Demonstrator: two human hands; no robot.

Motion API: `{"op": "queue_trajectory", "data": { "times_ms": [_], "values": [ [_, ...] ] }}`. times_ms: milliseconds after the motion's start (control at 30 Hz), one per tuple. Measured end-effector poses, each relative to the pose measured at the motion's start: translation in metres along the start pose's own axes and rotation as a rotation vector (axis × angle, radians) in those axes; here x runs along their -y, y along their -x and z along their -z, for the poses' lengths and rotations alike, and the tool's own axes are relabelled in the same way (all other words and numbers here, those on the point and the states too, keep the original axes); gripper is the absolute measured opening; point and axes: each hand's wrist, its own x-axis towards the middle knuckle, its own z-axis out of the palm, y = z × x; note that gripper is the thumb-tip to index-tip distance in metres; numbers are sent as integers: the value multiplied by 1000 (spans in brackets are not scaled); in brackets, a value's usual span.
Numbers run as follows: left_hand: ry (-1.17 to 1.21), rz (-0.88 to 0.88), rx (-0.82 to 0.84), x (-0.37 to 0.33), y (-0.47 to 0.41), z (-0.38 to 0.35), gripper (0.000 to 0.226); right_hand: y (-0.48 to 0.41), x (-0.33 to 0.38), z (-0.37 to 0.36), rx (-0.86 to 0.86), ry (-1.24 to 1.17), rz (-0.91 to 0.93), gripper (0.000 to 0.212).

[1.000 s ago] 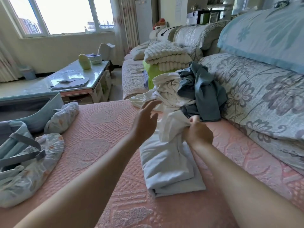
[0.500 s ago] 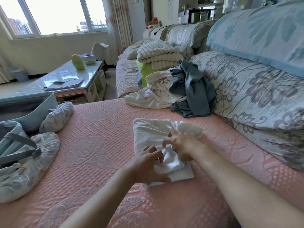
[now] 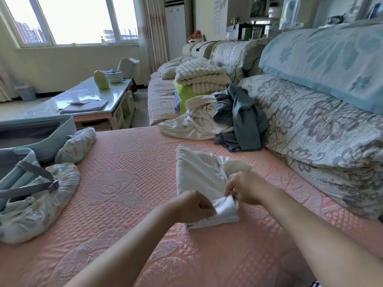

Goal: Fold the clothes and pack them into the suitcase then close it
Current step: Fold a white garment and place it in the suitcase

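A white garment (image 3: 199, 172) lies partly folded on the pink quilted sofa seat (image 3: 124, 172). My left hand (image 3: 190, 206) and my right hand (image 3: 246, 190) both pinch its bunched near end, lifted slightly off the seat. Further back, a crumpled white garment (image 3: 194, 121) and a grey-blue garment (image 3: 242, 119) are heaped against the floral back cushion. The open light-blue suitcase (image 3: 41, 131) lies at the left edge, its strapped half (image 3: 22, 177) nearest me.
Floral fabric bundles (image 3: 76, 146) (image 3: 41, 206) lie beside the suitcase. A folded cream blanket (image 3: 201, 77) on a green box stands behind the clothes heap. A glass-topped coffee table (image 3: 91, 100) stands left of the sofa. Floral cushions (image 3: 310, 131) line the right.
My hands brought the raised end of the white garment down onto its folded body and drew back toward me, gathering the near end. The camera dipped and shifted.
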Motion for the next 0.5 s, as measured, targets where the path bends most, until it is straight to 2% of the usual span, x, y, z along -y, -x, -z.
{"op": "queue_trajectory", "data": {
  "times_ms": [33, 100, 200, 233, 267, 333, 367, 433, 500],
  "values": [
    [-21, 20, 66, 0, -3, -1, 20, -2, 0, -6, 70, -23, -46, 35],
    [38, 39, 7, 0, -13, 4, 22, -9, -1, -11, 45, -57, -88, 38],
    [143, 9, -250, 9, -34, 14, 14, -31, -7, -3, -243, 1, -85, 25],
    [142, 1, -317, 14, -41, 17, 14, -40, -11, -2, -308, 24, -113, 28],
    [118, 7, -365, 20, -50, 19, 15, -49, -14, 0, -317, 52, -151, 37],
    [59, 24, -436, 30, -68, 22, 18, -66, -24, -3, -199, 134, -251, 58],
    [38, 28, -473, 35, -77, 24, 20, -74, -29, -5, -132, 170, -283, 60],
    [-13, 11, -537, 41, -95, 30, 26, -89, -39, -9, -136, 150, -295, 42],
    [-107, -14, -554, 46, -114, 37, 30, -102, -51, -11, -317, 112, -310, 21]
  ]
}}
